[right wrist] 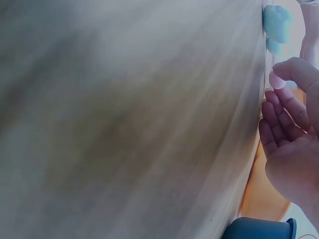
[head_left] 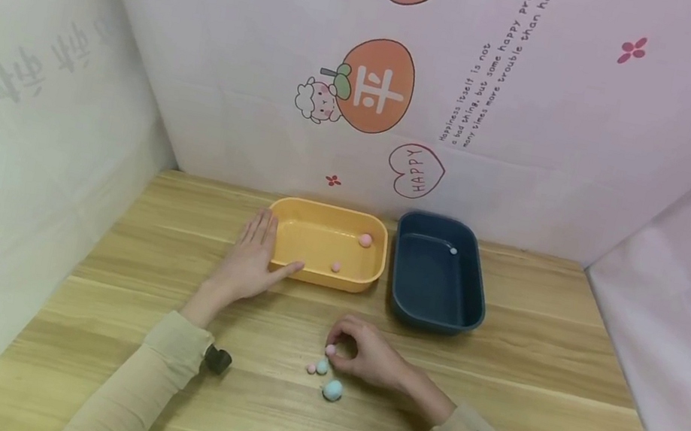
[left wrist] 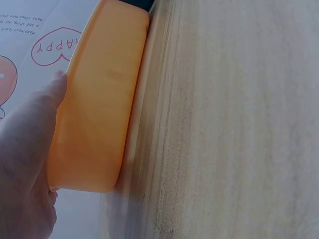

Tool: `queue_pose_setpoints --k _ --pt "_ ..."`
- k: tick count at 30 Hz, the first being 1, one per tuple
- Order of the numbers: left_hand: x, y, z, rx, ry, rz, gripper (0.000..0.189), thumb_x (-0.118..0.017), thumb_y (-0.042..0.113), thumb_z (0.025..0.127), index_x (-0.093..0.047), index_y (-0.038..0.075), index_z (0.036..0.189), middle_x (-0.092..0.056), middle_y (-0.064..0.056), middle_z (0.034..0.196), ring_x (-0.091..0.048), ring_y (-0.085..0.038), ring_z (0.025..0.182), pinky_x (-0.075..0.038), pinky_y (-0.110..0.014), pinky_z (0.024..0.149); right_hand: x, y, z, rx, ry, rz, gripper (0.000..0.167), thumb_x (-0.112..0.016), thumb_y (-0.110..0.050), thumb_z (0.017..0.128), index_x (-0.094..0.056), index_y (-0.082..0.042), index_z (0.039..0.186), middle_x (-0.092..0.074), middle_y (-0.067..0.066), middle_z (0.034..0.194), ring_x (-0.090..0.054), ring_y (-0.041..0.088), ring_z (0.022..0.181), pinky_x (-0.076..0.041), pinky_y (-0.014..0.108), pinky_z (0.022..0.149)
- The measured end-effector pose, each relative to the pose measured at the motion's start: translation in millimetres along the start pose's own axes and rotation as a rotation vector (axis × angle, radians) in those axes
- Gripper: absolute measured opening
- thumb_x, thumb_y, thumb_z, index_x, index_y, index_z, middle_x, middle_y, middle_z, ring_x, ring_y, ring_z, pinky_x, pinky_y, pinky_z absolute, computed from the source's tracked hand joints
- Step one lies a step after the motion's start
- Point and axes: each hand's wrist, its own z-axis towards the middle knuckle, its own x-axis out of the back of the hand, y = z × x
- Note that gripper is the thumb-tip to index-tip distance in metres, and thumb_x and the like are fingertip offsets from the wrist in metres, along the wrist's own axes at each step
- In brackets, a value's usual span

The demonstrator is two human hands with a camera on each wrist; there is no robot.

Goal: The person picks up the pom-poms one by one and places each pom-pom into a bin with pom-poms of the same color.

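Between thumb and index finger, my right hand (head_left: 378,357) pinches a small pink pom-pom (head_left: 331,349), low over the table. Right beside it lie a light-blue pom-pom (head_left: 322,366), a tiny pink pom-pom (head_left: 311,368) and a larger light-blue pom-pom (head_left: 333,390). My left hand (head_left: 247,260) rests on the left end of the yellow bin (head_left: 324,280), fingers straight along its side and thumb at the front rim. Inside that bin sit two pink pom-poms, one larger (head_left: 365,240) and one smaller (head_left: 335,266). In the left wrist view the thumb (left wrist: 47,97) lies against the bin's rim.
A dark blue bin (head_left: 431,321) stands just right of the yellow one, holding a small pale pom-pom (head_left: 453,251). Both bins are near the back of the wooden table (head_left: 534,400). A printed cloth (head_left: 508,189) hangs behind, with more cloth at both sides.
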Motion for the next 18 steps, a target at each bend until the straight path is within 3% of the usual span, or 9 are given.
queue_pose_setpoints --k 2,6,12,18 --pt "-0.2 0.0 -0.1 0.0 0.0 0.002 0.118 -0.048 0.078 0.105 -0.004 -0.01 0.172 0.006 -0.028 0.183 0.0 -0.046 0.173 -0.005 -0.057 0.143 -3 5 -1.8 0.016 0.024 -0.001 0.006 -0.076 -0.027 0.105 -0.072 -0.023 0.103 -0.071 -0.007 0.106 -0.064 0.006 0.104 -0.057 0.026 0.093" --pt "0.7 0.9 -0.9 0.002 -0.004 -0.011 0.118 -0.049 0.076 0.105 -0.005 -0.01 0.172 0.007 -0.027 0.183 0.002 -0.045 0.173 -0.004 -0.057 0.143 0 0 -2.1 -0.051 0.044 0.046 0.007 -0.078 -0.024 0.103 -0.072 -0.026 0.102 -0.071 -0.01 0.105 -0.064 0.004 0.103 -0.057 0.026 0.094" --pt "2.3 1.6 -1.4 0.01 -0.012 -0.025 0.118 -0.05 0.075 0.105 -0.004 -0.009 0.172 0.008 -0.026 0.183 0.004 -0.043 0.174 -0.002 -0.055 0.143 20 -35 1.5 -0.135 0.049 0.057 0.007 -0.078 -0.013 0.101 -0.072 -0.017 0.104 -0.073 -0.004 0.106 -0.068 0.014 0.107 -0.06 0.034 0.1" --pt "1.1 0.8 -0.7 0.005 -0.01 -0.014 0.118 -0.049 0.077 0.105 -0.003 -0.01 0.172 0.006 -0.028 0.184 0.003 -0.044 0.174 -0.004 -0.057 0.143 30 -44 5.8 -0.153 0.072 0.069 0.011 -0.078 -0.005 0.1 -0.071 -0.012 0.105 -0.074 0.001 0.108 -0.071 0.02 0.11 -0.063 0.041 0.103"
